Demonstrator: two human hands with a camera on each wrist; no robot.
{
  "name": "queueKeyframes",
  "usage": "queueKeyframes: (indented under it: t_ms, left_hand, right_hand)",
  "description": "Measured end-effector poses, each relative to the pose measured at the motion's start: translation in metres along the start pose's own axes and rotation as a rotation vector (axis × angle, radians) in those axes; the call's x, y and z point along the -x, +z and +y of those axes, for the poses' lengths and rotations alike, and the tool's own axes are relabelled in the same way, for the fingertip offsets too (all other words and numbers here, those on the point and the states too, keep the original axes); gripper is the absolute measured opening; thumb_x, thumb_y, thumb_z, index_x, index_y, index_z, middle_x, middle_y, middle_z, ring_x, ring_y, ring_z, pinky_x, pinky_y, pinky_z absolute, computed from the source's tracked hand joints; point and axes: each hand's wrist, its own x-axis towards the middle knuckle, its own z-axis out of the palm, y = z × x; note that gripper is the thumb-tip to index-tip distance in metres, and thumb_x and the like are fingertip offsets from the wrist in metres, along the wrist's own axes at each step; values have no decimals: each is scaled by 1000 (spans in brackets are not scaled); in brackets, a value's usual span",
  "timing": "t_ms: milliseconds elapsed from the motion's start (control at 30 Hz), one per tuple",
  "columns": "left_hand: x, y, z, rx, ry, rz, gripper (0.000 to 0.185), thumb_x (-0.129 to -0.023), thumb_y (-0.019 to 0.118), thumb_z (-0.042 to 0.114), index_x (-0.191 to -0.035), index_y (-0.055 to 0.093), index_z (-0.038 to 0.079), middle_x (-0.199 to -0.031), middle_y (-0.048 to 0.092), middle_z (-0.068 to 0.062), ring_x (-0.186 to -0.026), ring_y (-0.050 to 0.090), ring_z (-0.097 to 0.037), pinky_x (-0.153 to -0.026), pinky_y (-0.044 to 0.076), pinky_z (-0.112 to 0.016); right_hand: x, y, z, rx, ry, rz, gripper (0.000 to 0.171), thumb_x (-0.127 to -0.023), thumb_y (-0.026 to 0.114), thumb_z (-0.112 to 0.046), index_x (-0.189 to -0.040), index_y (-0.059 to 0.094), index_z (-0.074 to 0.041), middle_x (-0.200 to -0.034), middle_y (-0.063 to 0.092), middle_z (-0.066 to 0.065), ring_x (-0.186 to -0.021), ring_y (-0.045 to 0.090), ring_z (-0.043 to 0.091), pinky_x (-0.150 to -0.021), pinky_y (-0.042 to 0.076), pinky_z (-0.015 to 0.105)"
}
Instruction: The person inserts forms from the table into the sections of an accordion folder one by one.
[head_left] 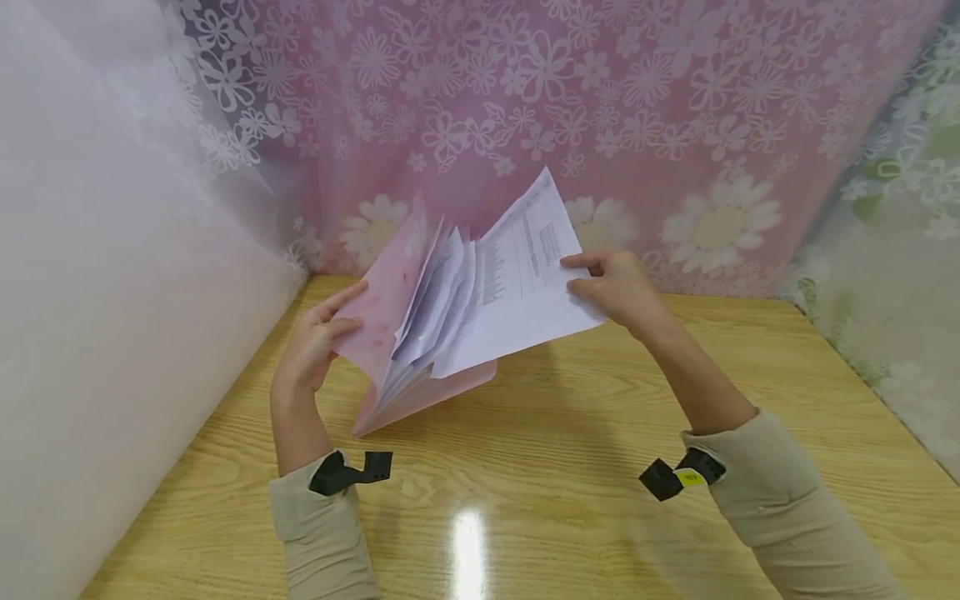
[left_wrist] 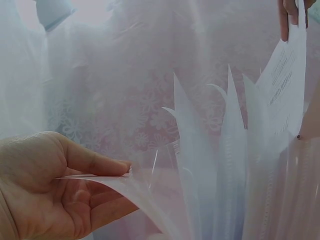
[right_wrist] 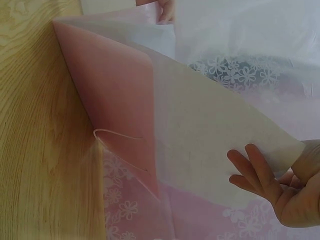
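Observation:
A pink expanding file folder [head_left: 382,296] stands fanned out above the wooden table, its lower corner low near the tabletop. My left hand [head_left: 306,346] pinches the edge of its front cover between thumb and fingers, as the left wrist view also shows. Several papers [left_wrist: 195,145] stick up from its translucent pockets. On the right, my right hand [head_left: 618,287] grips the edge of a white printed sheet [head_left: 525,275], which slants up and to the right. The sheet's lower left part meets the folder's pockets; whether it is inside one is hidden. A thin elastic cord [right_wrist: 117,132] loops off the pink back cover.
The wooden table [head_left: 487,483] reaches to a pink floral curtain [head_left: 480,100] at the back. A whitish sheet wall [head_left: 150,250] borders the left side, and a floral curtain [head_left: 911,275] the right. Black wrist cameras sit on both cuffs.

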Motion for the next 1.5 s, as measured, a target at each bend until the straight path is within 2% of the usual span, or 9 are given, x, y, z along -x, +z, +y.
queueKeyframes:
  t_ms: [133,367,533,833,1100,1500]
  left_hand:
    - [0,0,0,-3,-10,-12,49,-94,43,-3,-142,36,6,-142,31,-13,-100,54,-13,-71,48,-21]
    - [0,0,0,-7,-9,-19,50,-94,42,-3,-142,35,6,-143,30,-13,-104,51,-15,-72,48,-21]
    - [0,0,1,-18,-18,-14,49,-94,43,-2,-142,36,7,-144,29,-12,-109,48,-17,-74,48,-21]
    - [0,1,0,-20,-12,-13,49,-93,43,-4,-141,36,6,-143,31,-14,-107,50,-17,-73,48,-21]
    - [-1,1,-1,-30,-7,-20,49,-93,42,-4,-142,35,5,-142,31,-14,-105,51,-17,-72,48,-21]
    - [-2,2,-2,-55,-3,-25,50,-93,42,-3,-142,35,6,-142,32,-14,-104,51,-16,-72,48,-22]
  right_hand:
    - [-1,0,2,28,-8,0,37,-85,58,-3,-121,60,0,-112,58,23,-66,55,17,-53,44,22]
    - [-5,-2,2,46,1,-22,37,-85,56,-2,-122,58,2,-114,57,24,-74,58,21,-58,46,22]
    - [-14,0,7,88,3,-23,37,-84,57,-5,-121,61,-1,-108,59,21,-71,55,19,-54,42,23]
    - [-27,17,22,-51,-11,-90,36,-85,56,0,-120,58,6,-107,59,27,-78,60,22,-62,48,23]
    - [-28,43,30,-167,32,-89,36,-86,57,-1,-121,58,5,-110,58,24,-79,61,23,-63,49,25]
    - [-33,76,32,-201,20,-67,33,-85,60,-5,-117,62,0,-104,62,20,-76,61,20,-63,48,24]
